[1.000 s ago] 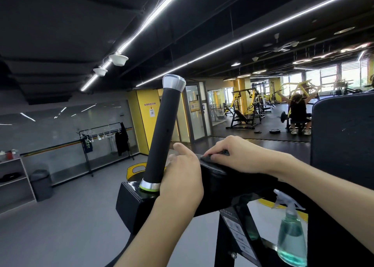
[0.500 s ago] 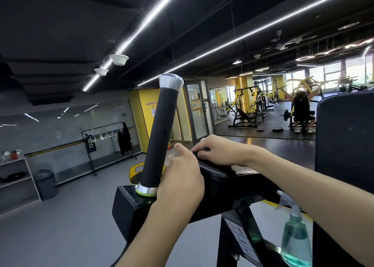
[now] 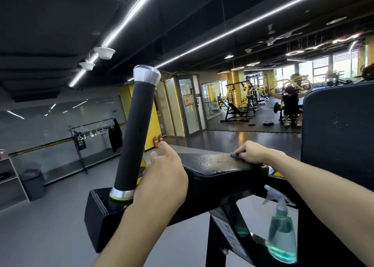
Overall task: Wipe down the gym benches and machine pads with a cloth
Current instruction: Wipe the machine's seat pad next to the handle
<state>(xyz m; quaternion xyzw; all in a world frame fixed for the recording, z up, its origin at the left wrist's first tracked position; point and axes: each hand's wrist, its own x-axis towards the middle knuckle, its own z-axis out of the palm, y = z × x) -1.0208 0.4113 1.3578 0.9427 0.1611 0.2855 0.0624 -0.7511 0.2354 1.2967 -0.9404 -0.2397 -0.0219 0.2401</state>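
**Right hand is pressing the cloth onto the machine pad**

The right hand (image 3: 253,152) is pinching a small grey cloth (image 3: 234,155) under curled fingers and holding it against the top of the black machine pad (image 3: 212,165), near its right end. The left hand (image 3: 164,177) is gripping the pad's left end, fingers curling over the far edge, just beside a tilted black handle (image 3: 134,137) with silver caps. A spray bottle (image 3: 282,232) of green liquid is standing on the frame below the right forearm. Wet streaks are showing on the pad's top.
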